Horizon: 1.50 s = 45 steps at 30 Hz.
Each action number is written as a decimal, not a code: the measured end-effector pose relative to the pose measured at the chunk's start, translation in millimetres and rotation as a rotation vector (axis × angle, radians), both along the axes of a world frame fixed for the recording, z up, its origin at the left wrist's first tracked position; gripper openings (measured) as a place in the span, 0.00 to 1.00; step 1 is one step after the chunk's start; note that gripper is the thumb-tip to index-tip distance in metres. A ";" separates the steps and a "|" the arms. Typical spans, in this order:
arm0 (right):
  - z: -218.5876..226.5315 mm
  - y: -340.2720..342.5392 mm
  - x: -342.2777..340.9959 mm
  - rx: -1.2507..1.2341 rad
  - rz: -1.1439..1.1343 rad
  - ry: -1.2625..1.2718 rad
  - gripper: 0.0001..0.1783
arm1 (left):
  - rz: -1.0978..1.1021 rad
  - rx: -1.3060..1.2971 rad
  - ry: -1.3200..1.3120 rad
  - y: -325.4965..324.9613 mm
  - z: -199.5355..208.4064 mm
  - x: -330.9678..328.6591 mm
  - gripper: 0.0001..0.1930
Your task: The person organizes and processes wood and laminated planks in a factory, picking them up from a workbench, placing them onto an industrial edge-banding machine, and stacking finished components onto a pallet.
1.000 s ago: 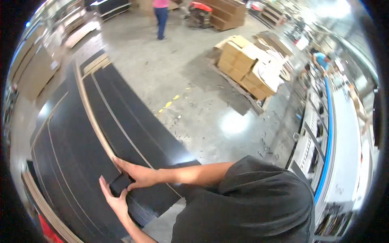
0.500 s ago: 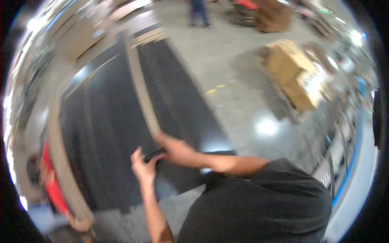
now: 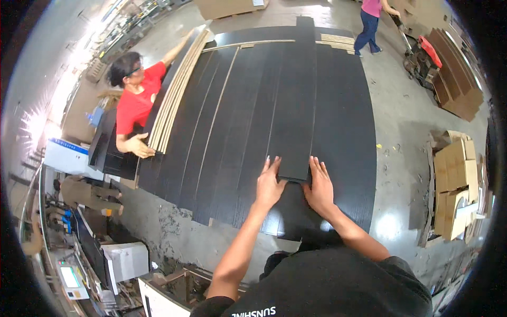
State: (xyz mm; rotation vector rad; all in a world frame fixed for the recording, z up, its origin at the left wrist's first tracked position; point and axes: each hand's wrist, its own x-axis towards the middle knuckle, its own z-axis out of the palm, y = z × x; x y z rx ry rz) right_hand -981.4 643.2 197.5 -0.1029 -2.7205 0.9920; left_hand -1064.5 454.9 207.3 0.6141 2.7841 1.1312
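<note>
A long black plank (image 3: 296,100) lies on top of a wide stack of black boards (image 3: 348,132), running away from me. My left hand (image 3: 270,184) rests flat at the plank's near left corner, fingers spread. My right hand (image 3: 318,186) presses on its near right corner, fingers apart. Neither hand closes around the plank; both lie against its near end.
A person in a red shirt (image 3: 136,103) stands at the left of the stack, a hand on pale wooden strips (image 3: 174,100). Another person (image 3: 369,24) walks at the far end beside a red pallet truck (image 3: 422,55). Cardboard boxes (image 3: 454,179) sit right. Machines (image 3: 105,259) stand lower left.
The view has swung from the stack's side to along its length. My hands, earlier bunched on a small dark object at the board edge, now lie spread on the plank's near end.
</note>
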 end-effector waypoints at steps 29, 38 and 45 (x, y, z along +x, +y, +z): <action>-13.6 -7.2 7.2 0.079 -0.079 0.068 0.53 | -0.082 0.181 0.370 -55.0 11.6 52.7 0.45; 12.9 -135.9 125.0 0.004 0.146 0.412 0.32 | 0.920 0.385 0.083 -338.3 -65.7 316.1 0.29; -4.2 -366.6 166.0 -0.211 1.005 0.036 0.24 | 1.494 0.447 0.193 -430.3 -112.0 473.7 0.24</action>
